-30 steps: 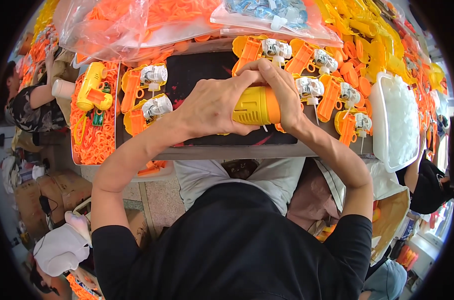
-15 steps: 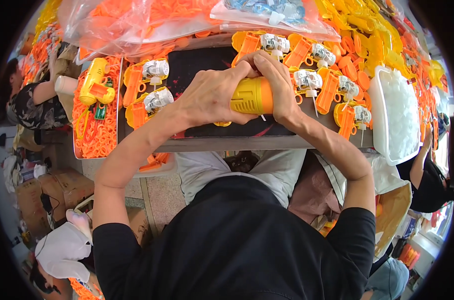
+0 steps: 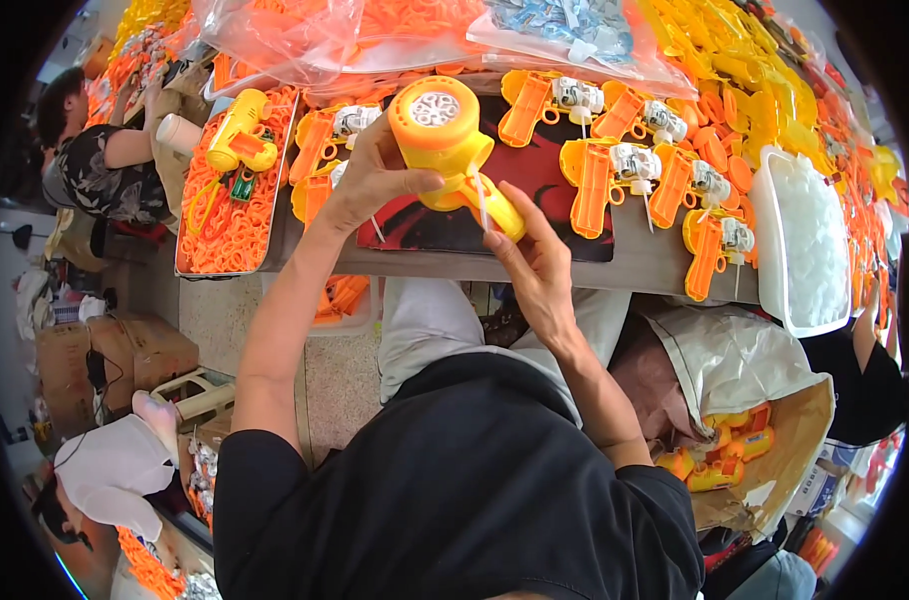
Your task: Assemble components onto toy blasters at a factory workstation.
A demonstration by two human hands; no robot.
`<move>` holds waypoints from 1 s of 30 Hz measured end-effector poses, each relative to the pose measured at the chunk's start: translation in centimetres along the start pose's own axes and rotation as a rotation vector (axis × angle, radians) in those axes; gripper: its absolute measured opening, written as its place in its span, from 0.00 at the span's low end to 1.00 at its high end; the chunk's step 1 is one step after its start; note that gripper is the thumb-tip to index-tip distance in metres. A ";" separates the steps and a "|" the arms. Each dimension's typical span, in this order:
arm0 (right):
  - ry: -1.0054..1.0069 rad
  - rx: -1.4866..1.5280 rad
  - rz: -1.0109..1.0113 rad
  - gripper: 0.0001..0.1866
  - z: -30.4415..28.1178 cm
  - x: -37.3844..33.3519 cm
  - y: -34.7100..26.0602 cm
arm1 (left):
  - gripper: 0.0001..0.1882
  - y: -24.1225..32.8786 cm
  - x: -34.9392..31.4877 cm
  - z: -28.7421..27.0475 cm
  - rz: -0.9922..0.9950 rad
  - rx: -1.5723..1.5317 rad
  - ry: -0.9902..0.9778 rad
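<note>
Head view: a yellow toy gun (image 3: 453, 150), seemingly closed up, is held above the black mat (image 3: 425, 235) near the front edge of the tabletop (image 3: 640, 262)
The left hand (image 3: 373, 185) has its fingers curled around the round head; the right hand (image 3: 540, 262) has its fingers closed lightly on the handle, a white strip (image 3: 482, 205) between; seven open half-shells (image 3: 590, 195), two left of the mat and five right, look unfinished, while yellow bodies (image 3: 727, 465) lie in the sack (image 3: 790, 440) below the right front corner; bare mat offers room, bounded by the orange-filled tray (image 3: 220, 273) at the left end and the white tub (image 3: 772, 250) at the right
</note>
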State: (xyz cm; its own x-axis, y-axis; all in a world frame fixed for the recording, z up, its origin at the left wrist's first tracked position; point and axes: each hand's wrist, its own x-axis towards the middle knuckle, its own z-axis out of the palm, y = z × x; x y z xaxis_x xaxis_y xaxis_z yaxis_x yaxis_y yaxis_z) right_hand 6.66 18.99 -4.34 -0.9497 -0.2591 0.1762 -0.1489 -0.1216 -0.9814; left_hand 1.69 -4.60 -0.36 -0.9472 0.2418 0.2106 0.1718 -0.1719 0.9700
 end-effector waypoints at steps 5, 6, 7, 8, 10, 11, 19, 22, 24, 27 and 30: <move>0.037 -0.147 0.069 0.28 -0.8 -0.5 -1.4 | 0.49 -0.8 -0.3 -0.6 -0.029 0.058 -0.029; 0.051 -0.217 0.025 0.29 -0.8 -0.5 -1.4 | 0.51 -0.6 -0.2 -0.4 -0.047 0.038 -0.045; 0.064 -0.287 -0.018 0.29 -0.8 -0.6 -1.4 | 0.52 -0.5 -0.2 -0.3 -0.065 0.017 -0.060; 0.063 -0.285 -0.016 0.29 -0.8 -0.7 -1.5 | 0.52 -0.6 -0.3 -0.3 -0.067 0.018 -0.059; 0.093 -0.374 -0.081 0.27 -0.8 -0.7 -1.7 | 0.52 -0.6 -0.1 -0.3 -0.076 0.018 -0.064; 0.094 -0.371 -0.079 0.27 -0.8 -0.7 -1.5 | 0.52 -0.6 -0.1 -0.3 -0.079 0.019 -0.063; 0.146 -0.438 -0.197 0.27 -0.5 -0.7 -0.9 | 0.52 0.3 0.1 0.6 0.013 0.015 -0.110; 0.121 -0.437 -0.172 0.28 -0.5 -0.6 -1.5 | 0.53 0.4 -0.1 0.3 -0.003 0.028 -0.121; 0.117 -0.445 -0.207 0.29 -0.6 -0.6 -1.3 | 0.53 0.3 0.0 0.3 0.008 0.019 -0.124; 0.112 -0.446 -0.216 0.30 -0.6 -0.8 -1.3 | 0.53 0.1 0.0 0.5 0.013 0.007 -0.128; 0.108 -0.434 -0.195 0.30 -0.6 -0.9 -1.1 | 0.53 0.0 -0.2 0.5 0.003 0.003 -0.123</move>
State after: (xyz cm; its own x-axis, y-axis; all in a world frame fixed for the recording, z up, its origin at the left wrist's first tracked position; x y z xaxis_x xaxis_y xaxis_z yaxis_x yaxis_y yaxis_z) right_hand 7.52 19.97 -3.47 -0.9122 -0.1674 0.3739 -0.4066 0.2584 -0.8763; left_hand 1.99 -4.17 -0.32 -0.9064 0.3564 0.2265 0.1754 -0.1701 0.9697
